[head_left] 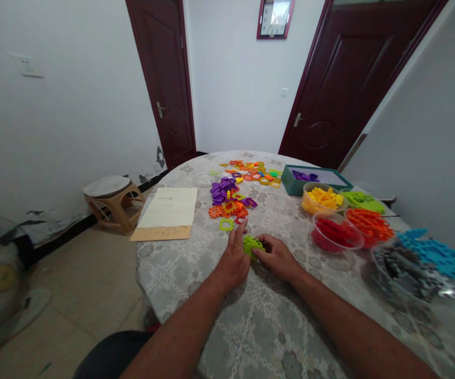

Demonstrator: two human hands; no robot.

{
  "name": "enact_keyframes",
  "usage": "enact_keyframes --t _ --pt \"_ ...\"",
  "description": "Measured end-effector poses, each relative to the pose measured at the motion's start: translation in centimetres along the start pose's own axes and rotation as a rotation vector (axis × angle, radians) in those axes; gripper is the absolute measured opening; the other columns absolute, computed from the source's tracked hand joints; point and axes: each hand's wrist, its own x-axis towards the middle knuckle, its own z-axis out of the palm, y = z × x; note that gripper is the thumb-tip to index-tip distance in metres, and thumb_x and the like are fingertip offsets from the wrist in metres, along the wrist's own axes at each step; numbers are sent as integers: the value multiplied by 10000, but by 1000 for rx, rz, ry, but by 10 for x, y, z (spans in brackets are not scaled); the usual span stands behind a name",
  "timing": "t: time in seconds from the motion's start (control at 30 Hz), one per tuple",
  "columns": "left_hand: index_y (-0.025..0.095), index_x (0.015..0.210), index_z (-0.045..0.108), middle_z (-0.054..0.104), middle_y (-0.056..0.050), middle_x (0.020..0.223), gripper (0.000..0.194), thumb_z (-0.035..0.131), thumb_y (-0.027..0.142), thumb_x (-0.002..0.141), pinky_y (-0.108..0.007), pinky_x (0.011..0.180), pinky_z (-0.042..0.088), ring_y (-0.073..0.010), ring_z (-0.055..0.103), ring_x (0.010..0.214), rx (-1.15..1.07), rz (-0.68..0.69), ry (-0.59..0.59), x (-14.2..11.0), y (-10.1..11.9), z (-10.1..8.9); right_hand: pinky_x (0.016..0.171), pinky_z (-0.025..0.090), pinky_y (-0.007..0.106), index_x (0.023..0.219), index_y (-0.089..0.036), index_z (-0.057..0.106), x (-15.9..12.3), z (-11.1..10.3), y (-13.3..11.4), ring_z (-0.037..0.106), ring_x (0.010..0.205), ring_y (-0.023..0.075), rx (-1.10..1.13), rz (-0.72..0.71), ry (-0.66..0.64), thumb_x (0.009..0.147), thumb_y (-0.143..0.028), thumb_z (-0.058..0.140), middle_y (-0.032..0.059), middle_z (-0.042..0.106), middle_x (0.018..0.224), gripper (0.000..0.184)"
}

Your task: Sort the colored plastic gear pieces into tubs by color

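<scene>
Near the middle of the table, a stack of lime-green plastic building pieces (253, 245) with toothed edges stands between my two hands. My right hand (278, 258) grips it from the right, thumb in front and fingers bent behind. My left hand (235, 258) rests against its left side, fingers stretched out and pointing away from me; its thumb is hard to make out. Just beyond the left fingertips lie a lime-green square frame piece (226, 225) and a red piece (240, 220). Orange pieces (223, 210) and a heap of purple pieces (223, 190) lie farther off.
Mixed coloured pieces (257, 173) spread at the back. On the right stand a green box (290, 183) and tubs of yellow (324, 199), red (334, 231), orange (369, 226) and grey pieces (405, 273), with blue pieces (436, 252). Paper sheets (170, 208) lie left, beyond them a stool (120, 205).
</scene>
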Motion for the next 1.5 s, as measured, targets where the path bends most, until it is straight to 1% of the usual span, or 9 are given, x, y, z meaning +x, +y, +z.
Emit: enact_keyframes --t 0.1,0.23,0.43,0.67,0.77,0.87,1.03,1.3,1.5 --pt "239 1569 427 548 -133 1420 784 496 30 816 -475 1211 384 -259 534 1310 163 33 54 7 -3 -10 672 468 281 977 -196 677 -1 -1 -2 606 737 172 -46 -1 93 850 -321 667 -7 676 827 178" --pt "202 1477 518 541 -162 1435 572 547 144 909 -500 1226 358 -316 462 1407 544 -18 272 22 -12 -29 680 450 284 976 -214 642 -2 1 -2 589 749 175 -35 7 154 870 -321 623 -17 644 822 152" --pt "193 1256 670 554 -191 1456 337 639 309 942 -523 1103 435 -360 511 1344 950 -212 96 39 -29 -36 701 440 285 973 -216 649 -1 3 -3 570 758 172 -22 -21 151 874 -296 617 -21 641 825 132" --pt "170 1048 674 648 -168 1237 153 589 234 938 -482 1008 468 -321 590 1190 965 -231 44 48 -22 -35 681 433 287 953 -218 663 1 3 -1 566 749 170 61 -34 167 852 -257 629 -21 629 808 113" --pt "195 958 645 675 -116 1063 164 505 277 980 -419 957 509 -264 634 1043 817 -192 28 46 -13 -39 645 420 278 952 -221 658 2 3 -2 544 710 159 130 -30 186 843 -250 639 -28 609 784 115" --pt "226 886 634 670 -51 861 300 499 472 991 -373 834 565 -237 643 865 451 -199 13 44 -1 -37 630 415 271 974 -224 661 5 3 0 534 698 153 207 -46 210 839 -244 643 -32 602 777 137" --pt "210 969 675 702 -54 1054 429 709 623 858 -380 859 623 -257 660 1041 -227 -406 -95 45 19 -16 633 440 260 977 -224 659 14 1 6 562 704 151 291 -18 320 835 -250 644 -24 627 794 145" --pt "196 1156 643 742 -74 1125 489 789 522 822 -378 771 636 -214 735 870 -481 -567 -42 59 14 5 447 426 231 1118 -198 659 25 -2 14 527 496 123 509 183 267 804 -418 669 -39 623 693 383" --pt "182 1096 658 736 -84 1079 474 748 579 855 -333 783 619 -221 737 910 -395 -501 -165 68 6 9 425 423 225 1138 -189 655 24 -5 12 523 477 119 545 184 217 811 -420 638 -34 630 699 400"
